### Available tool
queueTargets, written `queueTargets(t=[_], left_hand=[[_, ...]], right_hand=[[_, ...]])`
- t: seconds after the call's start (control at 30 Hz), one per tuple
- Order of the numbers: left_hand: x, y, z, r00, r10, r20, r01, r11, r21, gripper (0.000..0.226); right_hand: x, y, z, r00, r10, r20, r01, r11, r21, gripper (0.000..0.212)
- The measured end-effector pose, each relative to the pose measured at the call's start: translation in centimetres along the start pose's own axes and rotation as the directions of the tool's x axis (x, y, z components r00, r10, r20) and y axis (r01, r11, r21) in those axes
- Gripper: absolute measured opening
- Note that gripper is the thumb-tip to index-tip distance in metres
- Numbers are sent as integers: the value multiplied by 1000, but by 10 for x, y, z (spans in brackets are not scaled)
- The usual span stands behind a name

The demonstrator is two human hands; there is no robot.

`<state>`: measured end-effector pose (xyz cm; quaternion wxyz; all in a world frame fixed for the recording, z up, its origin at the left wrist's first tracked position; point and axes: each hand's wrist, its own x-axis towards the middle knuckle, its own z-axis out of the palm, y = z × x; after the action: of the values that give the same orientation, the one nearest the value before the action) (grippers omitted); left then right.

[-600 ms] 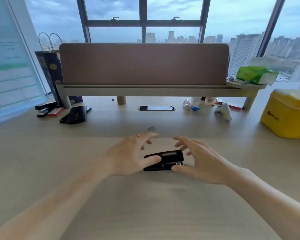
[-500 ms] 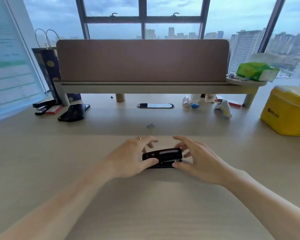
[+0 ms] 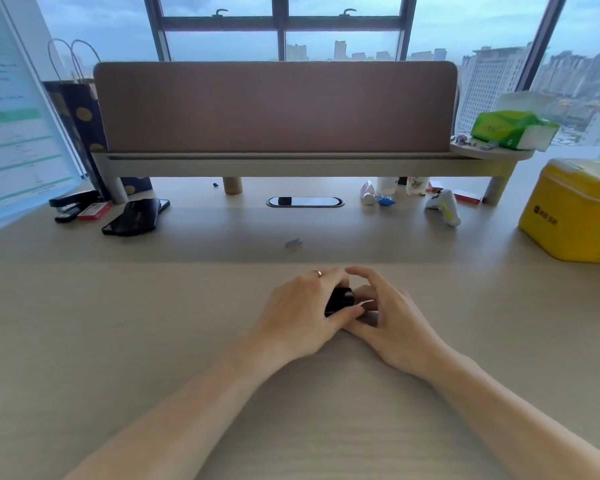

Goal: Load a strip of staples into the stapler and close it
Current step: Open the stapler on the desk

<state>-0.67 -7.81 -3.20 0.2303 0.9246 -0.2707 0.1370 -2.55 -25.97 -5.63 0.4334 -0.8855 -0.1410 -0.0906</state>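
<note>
A small black stapler (image 3: 340,301) rests between both hands at the middle of the desk, mostly covered by fingers. My left hand (image 3: 300,311) wraps over its left end, thumb along the near side. My right hand (image 3: 392,315) grips its right end, where a thin pale metal part shows. A short grey strip of staples (image 3: 293,243) lies on the desk beyond the hands, untouched.
A raised shelf with a brown screen (image 3: 274,105) spans the back. Under and beside it lie a black phone (image 3: 134,217), a second stapler (image 3: 70,201), a red staple box (image 3: 93,211) and small bottles (image 3: 369,195). A yellow tin (image 3: 575,209) stands at the right.
Both hands have closed in on the stapler and now grip it from either end. The stapler has turned, so less of it shows between the fingers.
</note>
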Motion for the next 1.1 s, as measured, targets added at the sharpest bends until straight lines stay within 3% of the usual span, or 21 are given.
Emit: queueTargets(t=[0.07, 0.13, 0.2, 0.3, 0.43, 0.6, 0.7, 0.73, 0.8, 0.87, 0.9, 0.97, 1.0, 1.1], left_hand=[[-1, -1, 1, 999, 4, -40, -6, 999, -37, 28], [-1, -5, -3, 992, -31, -126, 2, 974, -226, 22], [-2, -13, -10, 972, -129, -196, 17, 874, -486, 18], [-7, -27, -20, 939, -227, -257, -14, 723, -690, 12], [-19, -38, -30, 902, -340, -266, -16, 590, -807, 17], [-29, -67, -40, 847, -514, -136, 64, 352, -934, 21], [-36, -79, -48, 787, -612, -79, 98, 250, -963, 35], [-39, -84, -49, 776, -625, -88, 126, 290, -949, 38], [-45, -96, -54, 797, -576, -183, 228, 568, -791, 38], [-46, -101, -62, 884, -377, -276, 265, 891, -369, 36], [-45, -99, -68, 927, -233, -293, 202, 970, -133, 34], [-40, -88, -79, 977, 18, -212, 22, 982, 186, 28], [-36, -79, -82, 991, 72, -115, -40, 965, 258, 26], [-29, -72, -75, 992, -12, 124, -26, 955, 296, 30]], right_hand=[[1, 1, 1, 1000, 2, -3, -2, 1000, 0, 68], [2, 2, 1, 1000, 7, -9, -7, 1000, -7, 67], [3, 3, 1, 1000, 17, -26, -17, 1000, -11, 64], [3, 4, 3, 999, 17, -42, -17, 1000, -4, 55], [3, 5, 4, 999, 25, -43, -26, 999, -32, 35], [3, 5, 3, 999, 16, -30, -18, 999, -40, 23], [4, 5, 3, 999, 16, -28, -17, 999, -49, 21], [4, 5, 2, 999, 18, -26, -19, 999, -50, 21], [4, 4, 2, 1000, 18, -25, -19, 999, -46, 21], [4, 4, 2, 1000, 15, -24, -16, 999, -46, 21], [4, 3, 2, 1000, 15, -20, -16, 999, -47, 21], [5, 3, 1, 1000, 14, -13, -15, 998, -58, 21], [5, 2, 1, 1000, 14, -12, -15, 998, -63, 21], [5, 0, 1, 1000, 15, -10, -15, 998, -65, 20]])
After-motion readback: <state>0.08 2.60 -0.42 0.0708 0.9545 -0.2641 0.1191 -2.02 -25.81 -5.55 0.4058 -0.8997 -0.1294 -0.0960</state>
